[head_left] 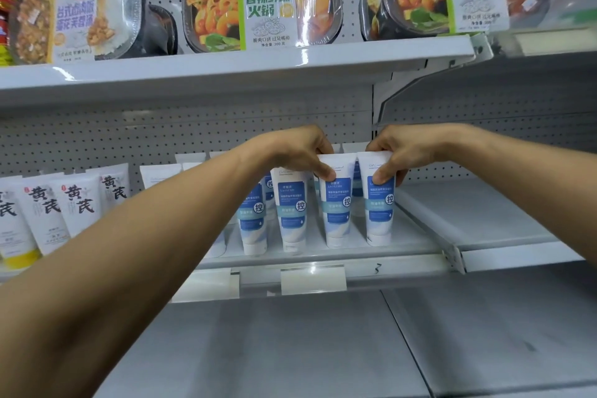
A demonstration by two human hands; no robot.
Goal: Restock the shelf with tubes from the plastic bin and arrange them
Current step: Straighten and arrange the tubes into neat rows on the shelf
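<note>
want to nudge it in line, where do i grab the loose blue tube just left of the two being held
Pinch the blue tube at its wide flat top, coming from above and in front. It stands cap down with neighbours close on both sides, so the top looks freest; the left hand and right hand pinch theirs likewise.

Meal boxes (263, 6) on the top shelf (226, 64) say 香辣鲜蔬火锅, 300 克. White tubes (77, 203) at the lower shelf's (323, 257) left end read 黄芪; the blue-label tubes (336, 210) show 控.
</note>
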